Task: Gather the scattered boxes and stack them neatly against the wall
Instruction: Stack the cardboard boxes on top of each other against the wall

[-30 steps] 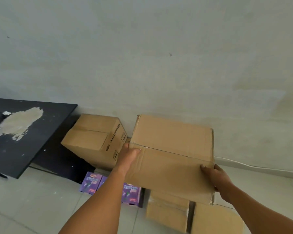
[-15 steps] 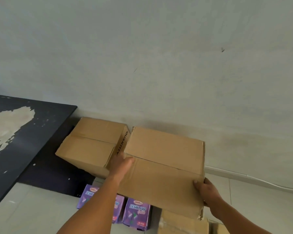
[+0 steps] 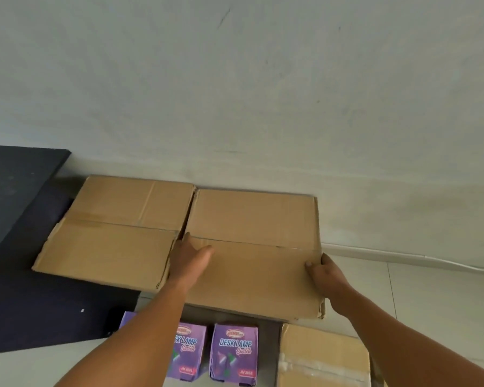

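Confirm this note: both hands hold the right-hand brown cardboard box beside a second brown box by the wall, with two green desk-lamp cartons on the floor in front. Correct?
Nearly. The head view shows the desk-lamp cartons are purple, not green. The rest holds: the left hand and right hand hold the right-hand brown cardboard box, beside the second brown cardboard box by the wall.

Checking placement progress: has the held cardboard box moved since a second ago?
Yes. The held cardboard box has come down and leftward, closing the gap beside the neighbouring box at the wall.
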